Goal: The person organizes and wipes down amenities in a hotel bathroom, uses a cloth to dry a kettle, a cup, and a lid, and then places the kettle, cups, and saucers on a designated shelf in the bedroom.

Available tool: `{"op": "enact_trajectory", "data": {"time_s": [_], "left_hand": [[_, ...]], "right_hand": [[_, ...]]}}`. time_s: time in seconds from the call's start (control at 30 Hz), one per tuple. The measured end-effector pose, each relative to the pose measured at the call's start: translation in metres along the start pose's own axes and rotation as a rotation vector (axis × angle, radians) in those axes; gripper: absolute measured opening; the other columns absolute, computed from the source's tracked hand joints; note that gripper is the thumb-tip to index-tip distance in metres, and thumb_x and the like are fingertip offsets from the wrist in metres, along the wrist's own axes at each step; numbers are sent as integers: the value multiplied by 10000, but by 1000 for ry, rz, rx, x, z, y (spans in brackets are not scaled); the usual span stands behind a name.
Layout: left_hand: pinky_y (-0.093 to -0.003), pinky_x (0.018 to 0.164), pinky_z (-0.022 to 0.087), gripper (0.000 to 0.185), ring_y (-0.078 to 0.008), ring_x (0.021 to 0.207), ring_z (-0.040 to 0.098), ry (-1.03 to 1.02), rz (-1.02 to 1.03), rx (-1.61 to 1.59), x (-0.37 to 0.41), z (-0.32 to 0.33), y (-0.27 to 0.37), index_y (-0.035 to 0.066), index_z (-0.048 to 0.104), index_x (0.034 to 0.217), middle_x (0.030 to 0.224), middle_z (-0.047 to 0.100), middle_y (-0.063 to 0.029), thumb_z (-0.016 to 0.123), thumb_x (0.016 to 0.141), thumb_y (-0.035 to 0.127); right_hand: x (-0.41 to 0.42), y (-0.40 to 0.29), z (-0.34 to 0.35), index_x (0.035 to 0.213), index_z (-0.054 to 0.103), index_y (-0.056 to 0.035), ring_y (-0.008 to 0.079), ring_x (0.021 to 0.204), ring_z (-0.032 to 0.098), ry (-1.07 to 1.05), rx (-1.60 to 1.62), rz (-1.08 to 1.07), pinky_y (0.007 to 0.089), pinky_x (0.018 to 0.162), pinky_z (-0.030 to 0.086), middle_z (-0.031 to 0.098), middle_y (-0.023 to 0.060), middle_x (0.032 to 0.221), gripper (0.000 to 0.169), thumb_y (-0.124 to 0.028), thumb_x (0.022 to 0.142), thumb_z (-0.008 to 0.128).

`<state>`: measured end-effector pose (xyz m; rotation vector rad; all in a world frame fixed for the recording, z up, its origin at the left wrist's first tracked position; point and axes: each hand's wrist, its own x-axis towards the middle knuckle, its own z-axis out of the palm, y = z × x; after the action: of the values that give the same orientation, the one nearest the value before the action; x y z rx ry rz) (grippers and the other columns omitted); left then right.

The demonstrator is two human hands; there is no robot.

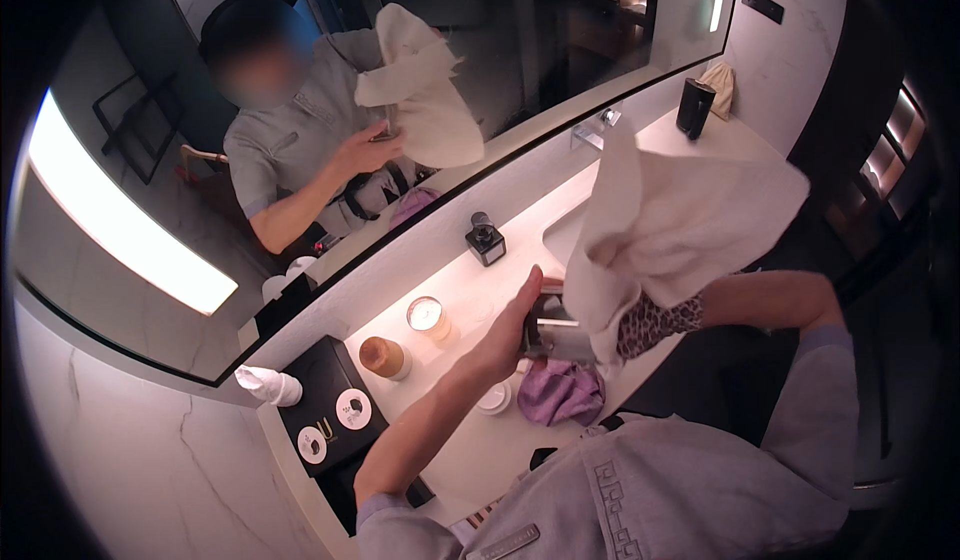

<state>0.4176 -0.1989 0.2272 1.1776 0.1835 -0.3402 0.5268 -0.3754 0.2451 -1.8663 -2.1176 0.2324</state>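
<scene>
A clear drinking glass [564, 341] is tilted in my left hand [519, 327], with my fingers and thumb around its base end. A white cloth [682, 215] covers my right hand, so its fingers are hidden. Only the leopard-print cuff [660, 326] at that wrist shows below the cloth. The cloth's lower end meets the glass's mouth; how far it reaches inside I cannot tell. Its wide loose end flares up and to the right. A crumpled purple cloth [561, 395] lies on the white counter [465, 459] below the glass, beside a round white lid [493, 399].
Left on the counter are a black tray [360, 380] with round paper covers [353, 408], a rolled white towel [271, 387], a brown-topped jar [384, 357] and another glass [427, 316]. A black bottle [486, 243], basin [564, 234], tap [589, 136] and black cup [696, 108] line the mirror [525, 50].
</scene>
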Motion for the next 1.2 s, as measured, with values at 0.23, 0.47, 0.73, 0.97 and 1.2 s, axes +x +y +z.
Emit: {"op": "enact_trajectory", "data": {"time_s": [0.23,0.47,0.73,0.97,1.2], "left_hand": [[-430,844,418,518,-380,1022,472,503,1447,919,14,-3,-25,13,489,1124,1177,425,-262,679,664,155],[-385,930,404,969,-372,1091,498,496,594,850,-75,21,-49,-3,286,1378,1219,483,-251,813,599,230],[-431,1048,183,723,-248,1042,564,1199,911,984,-151,23,-105,14,465,1133,1052,626,-111,761,643,456],[-378,945,406,849,-271,1037,528,1944,836,559,-249,-171,-171,-24,327,1249,1125,547,-166,829,569,54],[-406,991,372,955,-318,1106,505,1981,729,555,-256,-251,-246,6,300,1280,1181,528,-191,877,528,118]], "right_hand": [[23,29,31,1261,505,-70,219,993,574,410,883,335,294,880,453,563,132,1147,348,-109,931,402],[16,-4,72,1226,528,-51,206,871,580,126,1,39,321,737,486,594,116,987,342,-136,926,389],[49,-52,157,1226,516,-55,200,899,565,-29,1183,289,316,767,469,580,112,1014,339,-149,916,419],[69,-64,182,1227,504,-57,194,924,551,-249,993,237,313,794,454,567,109,1038,341,-160,907,445],[33,-58,138,1227,493,-60,189,949,538,-107,712,431,309,821,439,554,106,1062,347,-171,899,471]]}}
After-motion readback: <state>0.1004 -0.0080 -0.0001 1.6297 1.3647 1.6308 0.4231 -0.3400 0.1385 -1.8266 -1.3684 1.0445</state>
